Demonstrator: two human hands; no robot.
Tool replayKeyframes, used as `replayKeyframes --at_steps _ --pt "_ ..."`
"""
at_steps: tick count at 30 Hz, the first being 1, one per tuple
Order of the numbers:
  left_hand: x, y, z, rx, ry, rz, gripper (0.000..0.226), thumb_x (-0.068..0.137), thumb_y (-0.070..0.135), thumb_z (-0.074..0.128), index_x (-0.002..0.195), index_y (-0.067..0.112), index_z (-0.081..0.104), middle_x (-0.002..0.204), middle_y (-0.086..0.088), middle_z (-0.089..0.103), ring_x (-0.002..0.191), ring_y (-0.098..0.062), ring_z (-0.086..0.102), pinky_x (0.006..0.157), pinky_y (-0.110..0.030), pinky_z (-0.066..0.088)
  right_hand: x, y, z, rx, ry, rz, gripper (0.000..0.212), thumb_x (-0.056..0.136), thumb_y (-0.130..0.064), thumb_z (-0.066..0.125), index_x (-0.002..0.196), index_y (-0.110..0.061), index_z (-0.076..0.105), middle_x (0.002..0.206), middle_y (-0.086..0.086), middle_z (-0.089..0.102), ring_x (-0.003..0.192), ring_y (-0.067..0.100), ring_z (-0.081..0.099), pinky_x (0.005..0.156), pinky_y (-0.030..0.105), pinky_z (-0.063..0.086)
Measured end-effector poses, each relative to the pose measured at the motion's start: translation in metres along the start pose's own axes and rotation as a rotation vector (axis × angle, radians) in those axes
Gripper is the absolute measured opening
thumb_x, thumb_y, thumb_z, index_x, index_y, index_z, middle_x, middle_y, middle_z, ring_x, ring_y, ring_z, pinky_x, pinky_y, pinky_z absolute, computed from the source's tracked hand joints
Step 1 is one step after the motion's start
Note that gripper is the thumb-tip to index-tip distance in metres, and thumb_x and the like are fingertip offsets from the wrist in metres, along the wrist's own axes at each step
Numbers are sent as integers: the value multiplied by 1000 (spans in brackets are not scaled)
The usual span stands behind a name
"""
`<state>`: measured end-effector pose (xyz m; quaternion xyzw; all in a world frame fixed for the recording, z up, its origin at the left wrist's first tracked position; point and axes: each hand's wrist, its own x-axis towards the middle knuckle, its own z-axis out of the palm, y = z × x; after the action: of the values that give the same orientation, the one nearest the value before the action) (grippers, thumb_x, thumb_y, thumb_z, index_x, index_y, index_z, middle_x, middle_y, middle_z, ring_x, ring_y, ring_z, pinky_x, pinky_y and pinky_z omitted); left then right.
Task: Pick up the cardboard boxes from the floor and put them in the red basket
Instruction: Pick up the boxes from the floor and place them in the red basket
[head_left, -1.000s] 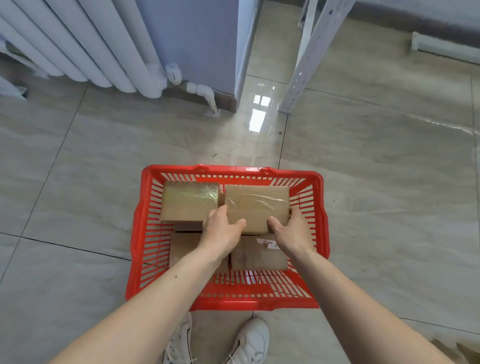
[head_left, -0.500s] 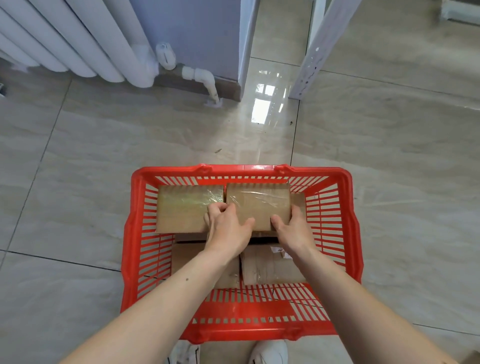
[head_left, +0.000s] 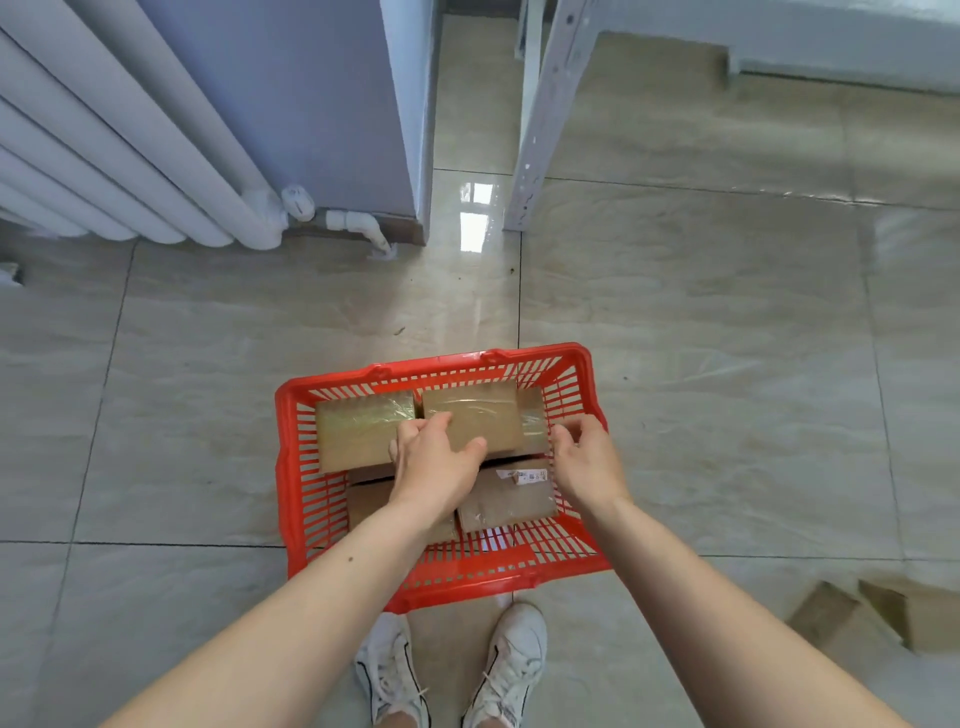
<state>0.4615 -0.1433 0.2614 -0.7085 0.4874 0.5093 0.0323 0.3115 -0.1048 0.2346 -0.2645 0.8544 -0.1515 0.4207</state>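
The red basket (head_left: 283, 467) stands on the tiled floor in front of my feet and holds several taped cardboard boxes. The upper right box (head_left: 478, 415) lies beside the upper left box (head_left: 358, 436), both resting on lower boxes, one with a white label (head_left: 509, 499). My left hand (head_left: 436, 462) still grips the upper right box at its near left corner, fingers over its left edge. My right hand (head_left: 584, 460) is off the box, loosely curled beside the basket's right wall and holding nothing. Two more cardboard boxes (head_left: 826, 618) (head_left: 919, 608) lie on the floor at lower right.
A white radiator (head_left: 130, 156) and its pipe stand at the back left against a blue wall. A perforated metal shelf leg (head_left: 540, 119) rises behind the basket. My white shoes (head_left: 389, 670) are just in front of the basket's near edge.
The box has been lowered onto the stack. My right hand has let go and pulled away to the right. The view has risen and widened, showing boxes at lower right.
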Motion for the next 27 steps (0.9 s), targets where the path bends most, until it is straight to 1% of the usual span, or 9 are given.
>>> replayKeyframes --at_steps 3,6,11,15,19,23,25,26,27 --pt "-32 25 -5 27 -29 52 58 94 38 55 147 20 39 149 -7 32 142 -26 22 114 -39 26 -26 0 -31 45 36 22 18 100 -21 44 94 -13 59 99 8 67 96 28 63 83 36 48" --pt "-62 50 -2 66 -65 113 57 93 38 55 146 21 41 148 -6 34 143 -25 24 114 -41 27 -52 9 -63 93 85 43 18 99 -17 46 86 -11 57 90 8 63 91 28 60 75 32 41" --pt "-109 80 19 154 -122 227 54 92 40 55 142 22 46 148 -7 36 141 -26 28 112 -41 30 -94 49 -108 220 200 137 20 96 -20 46 79 -15 55 94 13 69 95 32 64 86 40 49" --pt "-147 94 52 218 -164 300 48 91 37 55 136 20 52 141 -9 41 136 -27 34 110 -37 32 -129 93 -142 305 269 219 21 97 -25 42 78 -22 49 99 8 67 100 30 65 91 44 49" --pt "-183 104 100 291 -200 364 45 90 35 55 132 20 56 137 -10 44 134 -29 35 108 -35 32 -156 146 -178 410 350 317 25 98 -31 39 86 -16 55 99 6 66 102 30 64 92 45 50" --pt "-221 104 158 348 -266 407 44 89 39 57 130 23 57 137 -10 44 134 -27 36 109 -36 33 -182 207 -211 429 416 363 34 98 -36 45 71 -15 53 91 10 70 95 31 66 87 43 50" --pt "-241 101 187 354 -290 426 42 89 38 56 129 23 57 138 -7 41 134 -25 33 108 -36 34 -195 239 -228 405 422 382 23 93 -27 55 73 -16 52 93 9 69 96 31 63 86 42 49" --pt "-251 99 201 358 -299 431 41 90 37 55 129 23 56 138 -6 40 134 -24 31 106 -35 35 -201 256 -235 388 420 389 11 89 -19 59 80 -16 54 97 6 66 99 30 61 87 40 49" --pt "-261 97 216 366 -307 433 41 90 36 55 129 23 56 138 -6 40 134 -23 29 104 -34 35 -208 273 -243 373 416 391 8 86 -12 61 88 -17 55 102 4 63 102 28 60 89 39 49"
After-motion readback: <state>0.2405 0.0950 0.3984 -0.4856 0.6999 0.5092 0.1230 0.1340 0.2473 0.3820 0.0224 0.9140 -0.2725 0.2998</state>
